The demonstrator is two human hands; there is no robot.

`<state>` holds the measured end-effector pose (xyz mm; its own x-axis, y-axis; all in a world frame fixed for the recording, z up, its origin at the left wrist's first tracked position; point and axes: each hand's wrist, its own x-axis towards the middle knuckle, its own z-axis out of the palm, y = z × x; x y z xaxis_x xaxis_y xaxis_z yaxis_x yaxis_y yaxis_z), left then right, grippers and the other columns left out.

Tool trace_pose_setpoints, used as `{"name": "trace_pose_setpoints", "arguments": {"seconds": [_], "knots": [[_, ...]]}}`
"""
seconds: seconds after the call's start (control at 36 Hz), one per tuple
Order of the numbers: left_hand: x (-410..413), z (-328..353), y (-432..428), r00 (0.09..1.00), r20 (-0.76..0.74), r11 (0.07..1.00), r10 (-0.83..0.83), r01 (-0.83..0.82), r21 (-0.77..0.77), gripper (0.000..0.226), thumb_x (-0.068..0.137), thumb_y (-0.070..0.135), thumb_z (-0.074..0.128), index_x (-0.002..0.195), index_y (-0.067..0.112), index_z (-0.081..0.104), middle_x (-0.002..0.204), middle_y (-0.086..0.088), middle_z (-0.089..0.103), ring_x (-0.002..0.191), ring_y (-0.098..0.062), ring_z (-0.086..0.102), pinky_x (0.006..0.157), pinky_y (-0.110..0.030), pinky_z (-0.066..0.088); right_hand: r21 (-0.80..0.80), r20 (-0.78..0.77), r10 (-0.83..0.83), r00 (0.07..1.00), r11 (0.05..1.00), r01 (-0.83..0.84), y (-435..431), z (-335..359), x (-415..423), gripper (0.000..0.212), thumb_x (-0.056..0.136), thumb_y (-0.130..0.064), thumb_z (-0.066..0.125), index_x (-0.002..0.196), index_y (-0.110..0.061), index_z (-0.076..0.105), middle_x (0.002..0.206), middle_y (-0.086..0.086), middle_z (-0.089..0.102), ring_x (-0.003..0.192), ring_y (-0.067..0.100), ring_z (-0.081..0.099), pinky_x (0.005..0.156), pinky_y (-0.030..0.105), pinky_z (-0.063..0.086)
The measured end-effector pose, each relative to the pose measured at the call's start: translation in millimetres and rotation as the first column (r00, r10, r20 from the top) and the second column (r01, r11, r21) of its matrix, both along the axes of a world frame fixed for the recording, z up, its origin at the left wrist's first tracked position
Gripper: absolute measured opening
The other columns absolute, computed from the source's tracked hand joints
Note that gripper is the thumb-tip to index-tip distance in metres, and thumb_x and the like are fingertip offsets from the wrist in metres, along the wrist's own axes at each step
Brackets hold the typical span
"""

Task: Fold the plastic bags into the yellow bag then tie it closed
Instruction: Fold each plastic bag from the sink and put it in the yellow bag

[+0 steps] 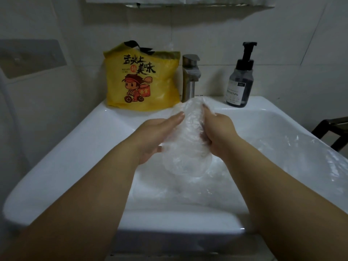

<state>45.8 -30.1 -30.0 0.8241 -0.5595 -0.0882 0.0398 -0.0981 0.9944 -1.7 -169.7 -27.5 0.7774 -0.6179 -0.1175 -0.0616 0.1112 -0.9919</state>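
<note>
Item 1. Yellow bag (141,80): plastic, black handles at the top, standing upright on the rear ledge of the sink (56,166), just left of the faucet (190,76). It bulges; the contents cannot be made out.

Item 2. Clear plastic bag (185,140): crumpled into a loose upright bundle, held above the basin between both hands. The left hand (156,136) lies flat against its left side, fingers straight and together. The right hand (218,132) grips its right side, thumb on top and fingers curled into the film.

Item 3. Second clear bag (301,157): spread over the sink's right side and rim.

Item 4. Pump bottle (241,80): black pump, dark liquid, on the ledge right of the faucet.

Markings: the yellow bag reads "舌尖上的美味" in black, above a cartoon rider on a scooter carrying a red box. The bottle label's print is too small to read.
</note>
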Motion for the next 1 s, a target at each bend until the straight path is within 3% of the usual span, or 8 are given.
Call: {"name": "trace_pose_setpoints", "arguments": {"seconds": [0.25, 0.39, 0.5, 0.67, 0.72, 0.81, 0.89, 1.0], "knots": [[20, 3, 12, 0.947, -0.186, 0.945, 0.263, -0.292, -0.15, 0.019, 0.093, 0.036, 0.062, 0.081, 0.021, 0.066, 0.056, 0.013, 0.049, 0.034, 0.001, 0.042, 0.033, -0.011, 0.034, 0.382, -0.019, 0.279, 0.96, 0.89, -0.251, -5, 6, -6, 0.03, 0.086, -0.027, 0.068, 0.108, -0.007, 0.069, 0.102, 0.013, 0.073, 0.092, 0.031, 0.07, 0.079, 0.042, 0.057], [24, 5, 22, 0.969, -0.242, 0.979, -0.057, 0.006, -0.206, 0.046, 0.08, 0.055, 0.065, 0.111, 0.021, 0.069, 0.092, 0.001, 0.073, 0.082, -0.014, 0.07, 0.072, -0.031, 0.055, 0.553, 0.003, 0.299, 0.954, 0.795, -0.251, -12, 12, -14, 0.025, 0.089, -0.021, 0.06, 0.098, -0.001, 0.07, 0.095, 0.014, 0.073, 0.087, 0.03, 0.069, 0.071, 0.041, 0.054], [22, -1, 18, 0.981, -0.178, 0.987, 0.083, -0.105, -0.119, 0.03, 0.086, 0.031, 0.068, 0.109, 0.012, 0.067, 0.101, -0.011, 0.073, 0.085, -0.017, 0.068, 0.083, -0.035, 0.057, 0.628, -0.01, 0.234, 0.972, 0.758, -0.176, -16, 10, -19, 0.036, 0.086, -0.028, 0.063, 0.102, 0.004, 0.065, 0.095, 0.016, 0.071, 0.087, 0.03, 0.068, 0.073, 0.04, 0.054], [25, -2, 18, 0.943, -0.097, 0.928, 0.317, -0.33, -0.172, 0.012, 0.099, 0.019, 0.054, 0.089, 0.016, 0.061, 0.074, 0.004, 0.062, 0.066, -0.007, 0.058, 0.06, -0.022, 0.048, 0.552, 0.102, 0.234, 0.967, 0.796, -0.251, -15, 10, -21, 0.025, 0.091, -0.029, 0.058, 0.089, -0.005, 0.051, 0.098, 0.009, 0.066, 0.09, 0.029, 0.065, 0.082, 0.042, 0.051], [25, -3, 17, 0.939, -0.08, 0.926, 0.334, -0.343, -0.159, 0.015, 0.1, 0.017, 0.052, 0.088, 0.016, 0.061, 0.071, 0.005, 0.063, 0.067, -0.008, 0.058, 0.062, -0.023, 0.048, 0.453, 0.113, 0.243, 0.963, 0.85, -0.268, -12, 8, -19, 0.021, 0.093, -0.015, 0.054, 0.111, -0.004, 0.055, 0.083, 0.007, 0.062, 0.078, 0.025, 0.062, 0.082, 0.041, 0.05], [24, -2, 19, 0.934, -0.146, 0.915, 0.326, -0.351, -0.198, 0.015, 0.102, 0.013, 0.046, 0.11, 0.01, 0.059, 0.083, 0.0, 0.07, 0.063, -0.005, 0.062, 0.061, -0.022, 0.052, 0.353, 0.187, 0.166, 0.968, 0.909, -0.224, -12, 6, -14, 0.06, 0.094, -0.001, 0.051, 0.147, -0.018, 0.029, 0.096, 0.011, 0.064, 0.082, 0.025, 0.064, 0.075, 0.04, 0.053], [23, 0, 21, 0.939, -0.149, 0.896, 0.309, -0.34, -0.285, 0.032, 0.102, 0.008, 0.042, 0.131, 0.019, 0.047, 0.099, -0.006, 0.07, 0.057, -0.003, 0.061, 0.049, -0.017, 0.048, 0.305, 0.234, 0.11, 0.966, 0.935, -0.18, -15, 7, -13, 0.043, 0.096, -0.002, 0.049, 0.135, -0.017, 0.042, 0.1, 0.01, 0.065, 0.087, 0.024, 0.065, 0.082, 0.04, 0.054], [19, 5, 20, 0.963, -0.07, 0.904, 0.262, -0.27, -0.332, 0.037, 0.1, -0.002, 0.036, 0.116, 0.027, 0.053, 0.059, 0.009, 0.067, 0.045, 0.001, 0.058, 0.042, -0.012, 0.041, 0.347, 0.294, 0.147, 0.944, 0.904, -0.249, -15, 9, -11, 0.02, 0.095, -0.012, 0.055, 0.115, -0.012, 0.057, 0.099, 0.01, 0.067, 0.09, 0.027, 0.066, 0.086, 0.043, 0.054]]}}
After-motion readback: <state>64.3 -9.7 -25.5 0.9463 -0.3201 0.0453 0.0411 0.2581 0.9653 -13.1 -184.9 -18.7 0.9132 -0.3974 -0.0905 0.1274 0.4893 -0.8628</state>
